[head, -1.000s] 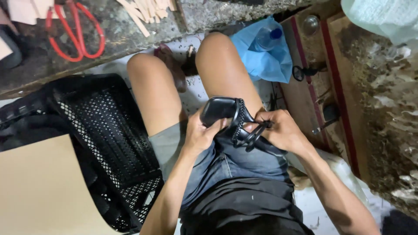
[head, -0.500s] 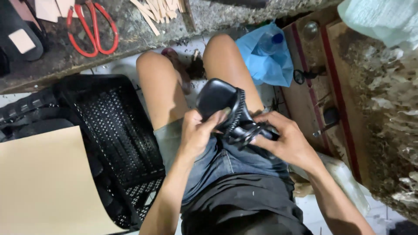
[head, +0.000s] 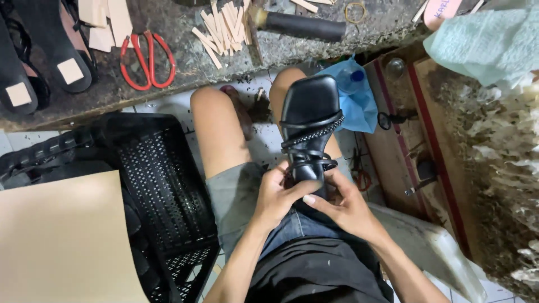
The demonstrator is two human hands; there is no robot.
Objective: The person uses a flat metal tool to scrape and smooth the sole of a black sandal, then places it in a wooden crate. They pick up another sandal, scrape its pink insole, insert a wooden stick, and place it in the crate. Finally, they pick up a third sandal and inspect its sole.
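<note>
Since the earlier frame we have turned the sandal [head: 310, 120] so its black sole now faces up and its toe points away from us, where before it lay curled sideways in our lap; our view has also tipped so more of the tabletop [head: 185, 73] shows.

We sit with bare knees apart. The sandal rests along our right thigh, heel end toward our body. Our left hand [head: 278, 196] is closed around the heel end from the left, thumb lying across it. Our right hand [head: 345, 205] wraps the same end from the right, fingers curled underneath and thumb pressing on top. Thin black straps [head: 311, 148], one studded, cross the sole's middle.

We judge the sandal largely assembled: sole and straps are joined, and both hands seem to be working only at the heel end. What remains there we cannot tell, since the hands cover it.

On the stone tabletop beyond our knees lie red scissors [head: 147, 59], a scatter of wooden sticks [head: 222, 25], a dark cylinder [head: 303, 25] and other black soles [head: 53, 53]. A black mesh basket [head: 163, 191] sits at our left, beside a tan board [head: 62, 241]. A blue bag [head: 353, 98] lies right of our knee.
</note>
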